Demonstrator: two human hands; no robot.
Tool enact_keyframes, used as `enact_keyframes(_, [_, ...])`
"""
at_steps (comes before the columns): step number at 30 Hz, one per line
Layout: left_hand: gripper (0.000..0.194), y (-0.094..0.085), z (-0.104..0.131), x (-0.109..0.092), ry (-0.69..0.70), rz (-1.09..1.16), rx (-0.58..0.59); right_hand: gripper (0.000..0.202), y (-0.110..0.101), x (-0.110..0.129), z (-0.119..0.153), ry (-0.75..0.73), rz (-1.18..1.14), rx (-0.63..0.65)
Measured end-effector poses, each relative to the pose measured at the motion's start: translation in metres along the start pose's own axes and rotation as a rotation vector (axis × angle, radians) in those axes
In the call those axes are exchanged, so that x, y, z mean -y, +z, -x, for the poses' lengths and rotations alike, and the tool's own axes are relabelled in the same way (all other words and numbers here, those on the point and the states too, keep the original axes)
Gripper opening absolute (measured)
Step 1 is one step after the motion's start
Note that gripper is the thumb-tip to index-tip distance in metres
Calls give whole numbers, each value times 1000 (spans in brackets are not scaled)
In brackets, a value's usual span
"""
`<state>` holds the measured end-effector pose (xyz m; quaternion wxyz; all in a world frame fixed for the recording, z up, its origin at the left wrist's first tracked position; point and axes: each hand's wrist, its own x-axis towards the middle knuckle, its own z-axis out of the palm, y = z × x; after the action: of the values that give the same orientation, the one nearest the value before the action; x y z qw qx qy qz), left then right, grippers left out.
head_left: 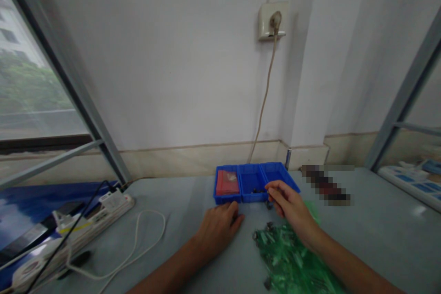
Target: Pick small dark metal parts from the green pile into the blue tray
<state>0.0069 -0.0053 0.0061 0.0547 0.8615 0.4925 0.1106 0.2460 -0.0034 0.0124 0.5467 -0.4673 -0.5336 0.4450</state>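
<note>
A blue three-compartment tray point(251, 177) stands against the wall side of the table. Its left compartment holds a red packet point(227, 183); small dark parts point(258, 190) lie in the middle one. My right hand point(287, 200) is over the tray's front edge, thumb and fingertips pinched together; what is between them, if anything, is too small to make out. A dark small part point(268, 205) is just below those fingers. My left hand point(218, 225) rests on the table before the tray, thumb apart, holding nothing. Under my right forearm lies a green plastic bag point(292, 252) with many small metallic parts.
A white power strip point(113, 211) with plugs and a looping white cable point(163, 225) occupies the left side. At right are a blurred-out dark item point(325, 186) and another white strip point(409, 183). A wall socket point(273, 20) has a cord hanging down behind the tray.
</note>
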Motion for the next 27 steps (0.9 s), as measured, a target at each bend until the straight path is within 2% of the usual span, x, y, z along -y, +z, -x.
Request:
enact_keyframes(9, [16,1,0,1,0,2,4,26,2,-3,6,-238,298,-39])
enact_keyframes(15, [15,0,-1,0,-3,-6,4,17,-2,-6,3,-316,395,19])
enact_keyframes(22, [15,2,-1,1,-2,0,-2,23,-1,-8,6,-410,548,98])
enact_keyframes(27, [13,1,-1,0,-4,-2,-10,27,0,-7,9,-408,634,154])
